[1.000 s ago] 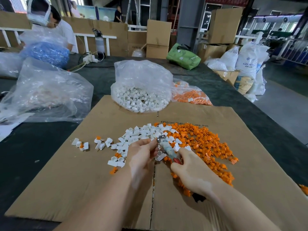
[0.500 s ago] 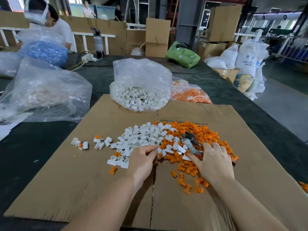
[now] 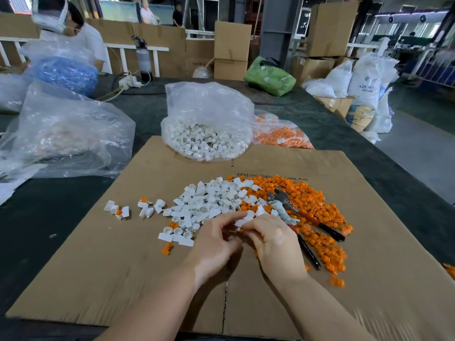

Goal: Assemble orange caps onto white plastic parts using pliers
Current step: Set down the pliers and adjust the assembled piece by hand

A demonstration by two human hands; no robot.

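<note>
Our right hand (image 3: 273,239) and left hand (image 3: 216,242) pinch one white plastic part (image 3: 243,221) between them. The pliers (image 3: 293,212) lie free just right, on the orange caps (image 3: 317,205). We judge most work remains: few capped parts (image 3: 118,212) sit far left on the cardboard (image 3: 98,279).

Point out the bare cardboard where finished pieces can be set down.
Free: the cardboard sheet left of the left hand, below the small white cluster; also its far-right strip beyond the orange caps. Crowded: the middle, with white parts and pliers.
</note>
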